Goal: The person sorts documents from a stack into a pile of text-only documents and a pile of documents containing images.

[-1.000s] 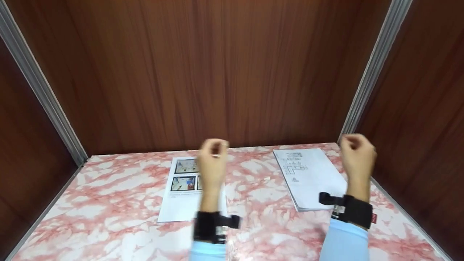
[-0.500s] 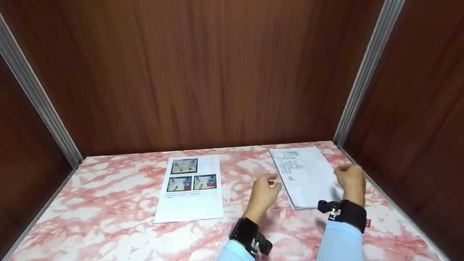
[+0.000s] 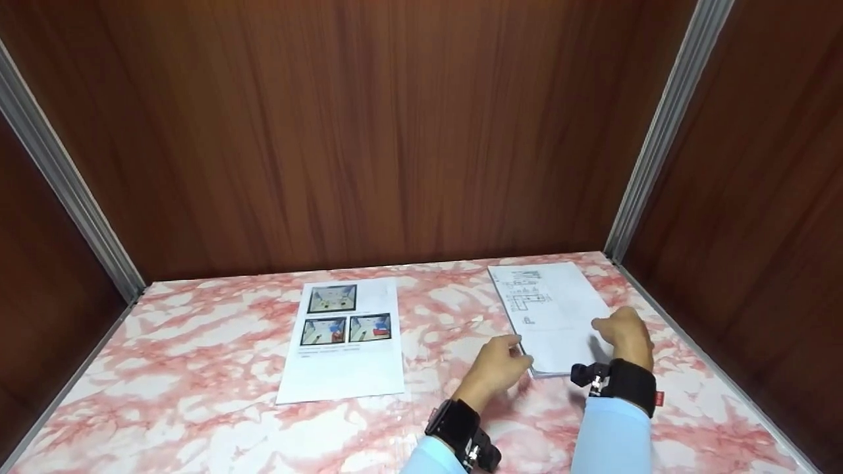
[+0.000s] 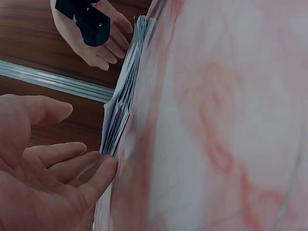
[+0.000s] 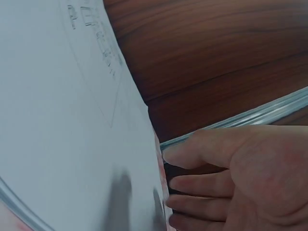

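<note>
A stack of papers (image 3: 563, 329) lies at the right of the marbled table, its top sheet printed with a line diagram. At the stack's lower left edge is my left hand (image 3: 498, 363), thumb apart from the fingers. In the left wrist view, its fingertips (image 4: 109, 166) meet the layered paper edges (image 4: 121, 113), which are slightly uneven. My right hand (image 3: 625, 332) is by the right side of the stack. The right wrist view has that hand's fingers (image 5: 202, 185) extended towards the paper's edge, with shadows falling on the top sheet.
A printed sheet (image 3: 342, 378) with several colour photos lies flat left of the stack. Brown wood-grain panels (image 3: 369, 131) enclose the back and sides, with metal corner posts (image 3: 668, 131). Each wrist carries a black strapped camera (image 3: 454, 424).
Both hands have come down from above the table to the stack's sides. The left hand has also moved right, away from the photo sheet. The papers look unmoved.
</note>
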Demonstrator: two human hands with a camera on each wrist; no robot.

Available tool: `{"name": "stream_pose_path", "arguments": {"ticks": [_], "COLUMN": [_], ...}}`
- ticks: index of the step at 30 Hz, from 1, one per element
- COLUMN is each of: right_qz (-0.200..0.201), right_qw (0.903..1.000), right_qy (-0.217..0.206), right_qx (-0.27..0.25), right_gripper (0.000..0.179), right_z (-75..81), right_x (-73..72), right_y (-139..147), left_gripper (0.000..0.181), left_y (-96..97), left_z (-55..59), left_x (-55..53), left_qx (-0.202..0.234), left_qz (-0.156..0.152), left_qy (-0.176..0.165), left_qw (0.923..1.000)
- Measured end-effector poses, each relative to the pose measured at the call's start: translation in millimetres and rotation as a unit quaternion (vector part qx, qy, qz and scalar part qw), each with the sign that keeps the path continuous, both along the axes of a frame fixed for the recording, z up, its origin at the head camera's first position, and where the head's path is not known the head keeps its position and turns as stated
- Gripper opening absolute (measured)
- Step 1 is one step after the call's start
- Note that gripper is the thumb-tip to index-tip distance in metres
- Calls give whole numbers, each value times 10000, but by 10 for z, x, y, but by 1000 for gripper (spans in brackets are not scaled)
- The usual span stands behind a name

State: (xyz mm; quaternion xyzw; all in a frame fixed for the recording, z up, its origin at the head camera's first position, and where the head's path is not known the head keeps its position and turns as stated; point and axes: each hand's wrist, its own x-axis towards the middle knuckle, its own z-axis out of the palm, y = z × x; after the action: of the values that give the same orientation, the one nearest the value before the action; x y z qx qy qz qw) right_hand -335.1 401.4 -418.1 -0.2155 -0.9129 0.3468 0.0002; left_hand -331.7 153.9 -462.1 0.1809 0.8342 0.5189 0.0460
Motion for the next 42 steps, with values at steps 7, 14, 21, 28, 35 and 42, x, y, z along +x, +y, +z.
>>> {"name": "stream_pose_path", "arguments": {"ticks": [7,14,21,28,35,42], "right_qz": [-105,-76,-169,-225,-416,-257], "right_qw": [9998,9999,9998,9977,9953,9967], "right_qy": [-179,-39,76,612,584,444], "right_qx": [-42,-52,-22,-174,-646,-634], "right_gripper": [51,52,55,52,49,40], "right_z": [-31,-10,33,22,-16,-21], "right_x": [4,43,54,68,80,34], "right_y": [6,43,27,-6,-70,-45], "left_gripper": [52,43,37,39,52,22], "left_y": [43,29,-36,-47,-69,-106], "left_z": [-10,12,79,76,54,53], "left_x": [30,50,53,8,-18,-15], "left_qx": [-149,-143,-137,588,558,492], "left_qz": [-190,-247,165,510,1038,1360], "left_qy": [50,59,87,73,-103,178], "left_qw": [9997,9996,9997,9969,9930,9893]}}
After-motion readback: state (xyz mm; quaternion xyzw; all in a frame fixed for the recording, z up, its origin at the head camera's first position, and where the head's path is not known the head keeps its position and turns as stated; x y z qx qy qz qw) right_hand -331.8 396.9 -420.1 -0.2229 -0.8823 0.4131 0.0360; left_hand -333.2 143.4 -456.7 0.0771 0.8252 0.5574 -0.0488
